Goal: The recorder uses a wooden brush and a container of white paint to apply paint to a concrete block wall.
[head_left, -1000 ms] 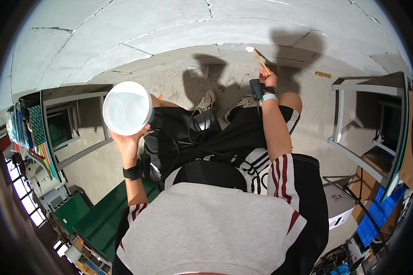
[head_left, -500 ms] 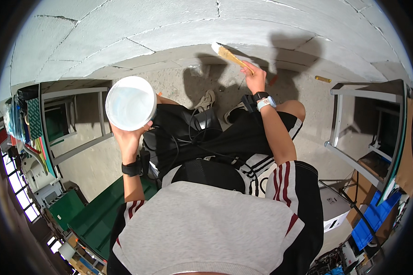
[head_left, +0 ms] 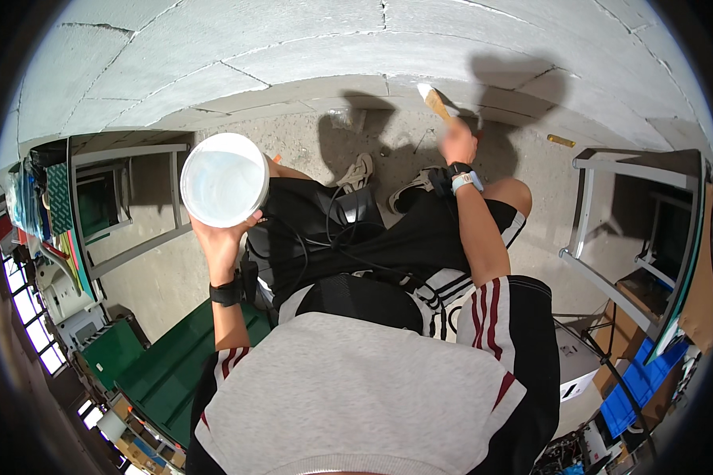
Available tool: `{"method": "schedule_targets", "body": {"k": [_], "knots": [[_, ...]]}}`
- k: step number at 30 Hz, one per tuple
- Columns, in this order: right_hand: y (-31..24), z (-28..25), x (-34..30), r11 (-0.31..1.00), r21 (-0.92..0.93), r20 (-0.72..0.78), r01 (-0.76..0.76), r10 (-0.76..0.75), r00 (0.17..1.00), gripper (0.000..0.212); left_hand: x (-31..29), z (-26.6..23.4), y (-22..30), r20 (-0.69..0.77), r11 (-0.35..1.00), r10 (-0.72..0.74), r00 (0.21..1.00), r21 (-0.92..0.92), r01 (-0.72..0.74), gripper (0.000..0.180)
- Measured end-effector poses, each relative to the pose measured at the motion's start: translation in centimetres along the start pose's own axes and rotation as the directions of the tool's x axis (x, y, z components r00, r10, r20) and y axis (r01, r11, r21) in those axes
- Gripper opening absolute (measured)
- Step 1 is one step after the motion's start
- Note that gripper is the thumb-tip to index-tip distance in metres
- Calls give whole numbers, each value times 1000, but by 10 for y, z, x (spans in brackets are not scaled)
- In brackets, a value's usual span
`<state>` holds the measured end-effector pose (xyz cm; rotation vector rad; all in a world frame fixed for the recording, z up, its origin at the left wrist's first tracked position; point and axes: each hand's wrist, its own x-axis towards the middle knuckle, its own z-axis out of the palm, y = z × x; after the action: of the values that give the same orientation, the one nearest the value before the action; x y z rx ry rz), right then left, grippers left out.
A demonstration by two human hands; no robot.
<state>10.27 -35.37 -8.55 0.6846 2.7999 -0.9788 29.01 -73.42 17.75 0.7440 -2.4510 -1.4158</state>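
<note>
Tub (head_left: 224, 180): left hand (head_left: 219, 241) cups it from below, fingers curled about it, mostly hidden; presumably so the open mouth faces up.
Brush (head_left: 433, 101): right hand (head_left: 458, 144) holds the handle, fingers closed, blurred; the outstretched arm puts the white tip by the wall (head_left: 309, 43), low down. Contact, I can't tell from my feed.
Wall: pale blocks, dark joints.
Room: rough grey floor (head_left: 154, 277), metal frames (head_left: 582, 202) either side.

Tub (head_left: 249, 202) left; brush (head_left: 433, 101) right; gap between
</note>
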Motion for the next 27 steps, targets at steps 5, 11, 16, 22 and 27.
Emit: {"method": "schedule_targets", "body": {"k": [5,11,16,22,27], "knots": [[-4,-1,-5,922,255,90,291,-322,942,25,1,1,3,6,1000,-10,1000,9,10,104],[-18,-5,-11,966,84,-19,244,-243,970,24,0,7,5,31,1000,11,999,-16,-10,102],[3,-2,-4,1000,-21,-81,15,-16,997,23,-3,6,9,37,1000,11,999,-21,-10,100],[28,-4,9,986,6,-13,169,-169,986,24,-1,6,1,45,1000,9,999,-8,-9,99],[-11,-27,-7,961,66,-30,269,-268,963,22,1,11,6,59,1000,17,998,-3,-17,99]]}}
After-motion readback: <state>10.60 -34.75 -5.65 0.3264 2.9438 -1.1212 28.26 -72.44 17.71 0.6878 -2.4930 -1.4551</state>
